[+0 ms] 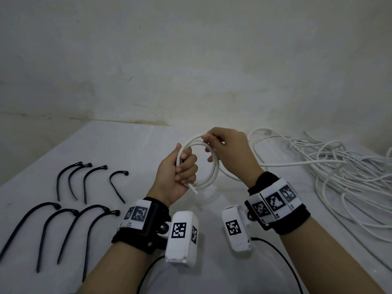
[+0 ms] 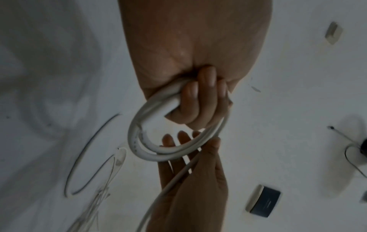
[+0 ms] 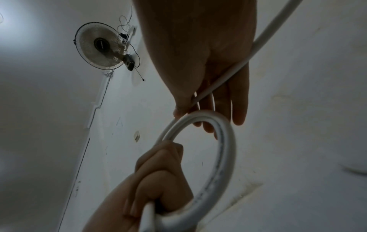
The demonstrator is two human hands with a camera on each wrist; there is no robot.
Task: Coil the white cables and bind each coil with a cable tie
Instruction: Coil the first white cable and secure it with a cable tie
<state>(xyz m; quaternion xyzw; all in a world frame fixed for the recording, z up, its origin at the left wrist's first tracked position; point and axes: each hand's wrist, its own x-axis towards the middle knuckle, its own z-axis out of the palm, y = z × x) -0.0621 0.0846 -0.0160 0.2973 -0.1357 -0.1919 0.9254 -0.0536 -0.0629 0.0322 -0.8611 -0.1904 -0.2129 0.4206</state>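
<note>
While the left hand (image 1: 177, 177) curls its fingers in a closed grip around one side of a small round coil of white cable (image 1: 213, 166), the right hand (image 1: 228, 151) pinches the top of the same coil between thumb and forefinger, its other fingers reaching loosely through and behind the ring. Both hands hold the coil in the air above the white table (image 1: 148, 145), near its middle. A short free end of the cable sticks out below the left fist, pointing down and to the right. From the right hand a single strand runs off towards a loose tangled heap of white cables (image 1: 339, 166) spread over the right side of the table.

Seen from the left wrist, the left hand (image 2: 198, 102) has its fingers wrapped over several turns of the coil (image 2: 151, 153), and the right hand (image 2: 190, 188) lies behind the ring with the strand crossing its palm. Seen from the right wrist, the right hand (image 3: 208, 70) has the strand running diagonally under it to the coil (image 3: 224, 149), whose lower part sits in the left hand (image 3: 158, 180).

On the left side of the table lie black curved cable ties (image 1: 84, 183) in two rows, apart from each other and well apart from the hands. A round wall fan (image 3: 99, 45) shows in the right wrist view.
</note>
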